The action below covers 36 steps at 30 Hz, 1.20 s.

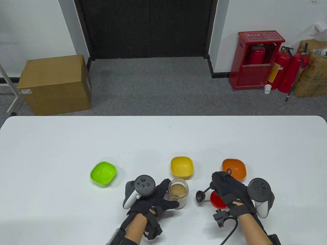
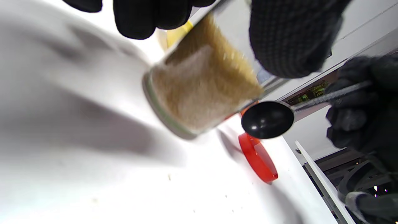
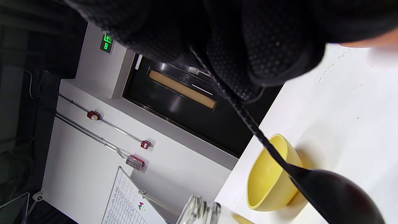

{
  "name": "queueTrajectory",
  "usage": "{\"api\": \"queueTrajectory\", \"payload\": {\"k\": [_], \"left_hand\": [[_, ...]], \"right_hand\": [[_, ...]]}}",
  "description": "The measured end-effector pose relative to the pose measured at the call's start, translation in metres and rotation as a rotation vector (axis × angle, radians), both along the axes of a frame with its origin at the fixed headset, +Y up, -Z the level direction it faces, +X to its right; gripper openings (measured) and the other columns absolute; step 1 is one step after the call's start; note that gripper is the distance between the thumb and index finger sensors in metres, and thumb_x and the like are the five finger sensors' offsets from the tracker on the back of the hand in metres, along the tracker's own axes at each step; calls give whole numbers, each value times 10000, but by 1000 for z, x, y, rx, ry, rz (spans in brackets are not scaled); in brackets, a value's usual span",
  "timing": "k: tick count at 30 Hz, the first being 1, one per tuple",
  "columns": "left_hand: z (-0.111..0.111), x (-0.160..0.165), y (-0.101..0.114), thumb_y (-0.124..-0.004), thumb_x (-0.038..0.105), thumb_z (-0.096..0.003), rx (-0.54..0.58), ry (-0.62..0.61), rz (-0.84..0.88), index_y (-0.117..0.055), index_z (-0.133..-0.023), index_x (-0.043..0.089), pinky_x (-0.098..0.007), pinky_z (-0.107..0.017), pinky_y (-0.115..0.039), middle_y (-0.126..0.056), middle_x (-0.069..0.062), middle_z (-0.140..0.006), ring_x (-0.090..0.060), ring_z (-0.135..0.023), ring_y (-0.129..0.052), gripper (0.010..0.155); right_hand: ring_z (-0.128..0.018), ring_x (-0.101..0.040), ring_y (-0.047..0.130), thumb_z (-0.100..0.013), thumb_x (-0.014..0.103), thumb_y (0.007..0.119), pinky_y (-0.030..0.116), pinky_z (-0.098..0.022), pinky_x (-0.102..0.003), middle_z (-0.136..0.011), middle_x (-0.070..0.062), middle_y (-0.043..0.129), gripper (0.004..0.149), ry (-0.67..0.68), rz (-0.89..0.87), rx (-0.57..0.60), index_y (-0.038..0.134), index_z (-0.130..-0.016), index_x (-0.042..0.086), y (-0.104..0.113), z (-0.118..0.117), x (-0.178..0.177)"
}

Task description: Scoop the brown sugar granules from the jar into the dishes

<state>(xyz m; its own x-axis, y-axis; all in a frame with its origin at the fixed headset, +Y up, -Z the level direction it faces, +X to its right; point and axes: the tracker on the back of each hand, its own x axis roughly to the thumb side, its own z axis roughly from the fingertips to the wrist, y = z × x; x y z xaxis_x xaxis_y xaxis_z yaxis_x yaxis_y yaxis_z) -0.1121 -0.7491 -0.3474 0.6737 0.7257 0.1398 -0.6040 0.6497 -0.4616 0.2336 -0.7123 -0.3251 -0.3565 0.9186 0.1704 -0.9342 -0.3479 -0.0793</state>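
Observation:
An open glass jar [image 1: 178, 193] of brown sugar [image 2: 202, 90] stands on the white table [image 1: 76, 143]. My left hand [image 1: 155, 197] grips the jar from its left side; in the left wrist view the jar looks tilted. My right hand [image 1: 227, 187] holds a black scoop [image 1: 200, 196] by its handle, the bowl hanging just right of the jar, and the scoop shows in both wrist views [image 2: 267, 119] [image 3: 339, 196]. Three empty dishes stand behind: green [image 1: 103, 173], yellow [image 1: 182, 166] and orange [image 1: 234, 167]. The yellow dish also shows in the right wrist view [image 3: 270, 177].
The jar's red lid [image 1: 217, 200] lies flat on the table under my right hand, also seen in the left wrist view [image 2: 258, 158]. A cable and a black clip [image 1: 221, 217] lie by my right wrist. A few granules dot the table.

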Motion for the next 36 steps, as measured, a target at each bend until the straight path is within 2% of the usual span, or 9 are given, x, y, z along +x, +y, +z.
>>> {"api": "queueTrajectory", "payload": {"k": [2, 6, 12, 15, 18, 22, 28, 32, 36], "left_hand": [[0, -14, 13, -921, 565, -435, 13, 1, -25, -385, -1151, 198, -656, -740, -551, -563, -108, -1191, -400, -1063, -716, 967], [-2, -52, 35, -880, 524, -487, 115, 128, -121, -494, -1133, 193, -643, -710, -611, -649, -110, -1156, -396, -1012, -790, 822], [-11, -128, 51, -826, 486, -528, 182, 475, -158, -547, -1120, 201, -639, -707, -616, -648, -94, -1158, -399, -1017, -779, 715], [-16, -159, 45, -812, 479, -539, 150, 627, -248, -536, -1125, 206, -650, -716, -598, -607, -125, -1175, -407, -1044, -739, 703], [-21, -186, 30, -813, 480, -542, 57, 758, -315, -496, -1136, 204, -656, -719, -589, -560, -124, -1193, -421, -1066, -701, 727], [-27, -203, 11, -834, 512, -532, -80, 843, -350, -397, -1154, 196, -638, -701, -626, -515, -141, -1204, -430, -1049, -717, 823], [-35, -210, -8, -860, 528, -517, -145, 933, -366, -348, -1151, 149, -593, -671, -655, -572, -156, -1163, -407, -962, -770, 899], [-41, -210, -10, -866, 535, -513, -176, 957, -427, -476, -1129, 122, -573, -643, -670, -767, -146, -1022, -346, -782, -874, 838], [-42, -209, -13, -862, 511, -524, -169, 1005, -442, -633, -1052, 90, -528, -549, -762, -917, -87, -824, -261, -601, -971, 712]], "right_hand": [[-359, -381, 935, -554, 328, 806, 826, -192, -548, -607, -228, 1010, 335, -14, -18, 3, 895, -777, 95, 0, 0, 2], [-354, -381, 938, -555, 338, 805, 826, -190, -549, -597, -231, 1018, 343, -30, -44, -1, 906, -772, 91, -1, -1, 6], [-348, -377, 941, -556, 347, 801, 828, -186, -546, -590, -231, 1021, 354, -56, -79, -3, 909, -770, 86, -3, -3, 11], [-348, -377, 940, -557, 346, 800, 828, -186, -547, -589, -233, 1021, 355, -58, -86, -9, 909, -770, 85, -3, -3, 11], [-350, -378, 940, -557, 346, 800, 828, -188, -546, -591, -232, 1020, 355, -58, -89, -15, 906, -772, 85, -3, -3, 11], [-353, -379, 938, -558, 346, 798, 826, -189, -547, -593, -234, 1018, 356, -62, -96, -18, 903, -775, 84, -2, -2, 11], [-353, -378, 937, -559, 347, 797, 826, -189, -546, -596, -232, 1016, 358, -70, -106, -32, 901, -778, 83, -4, -3, 13], [-348, -377, 936, -560, 348, 796, 825, -185, -542, -594, -233, 1016, 360, -73, -109, -37, 901, -778, 82, -4, -4, 13], [-346, -375, 935, -561, 349, 795, 824, -182, -539, -594, -234, 1016, 362, -76, -113, -41, 899, -779, 79, -4, -4, 14]]}}
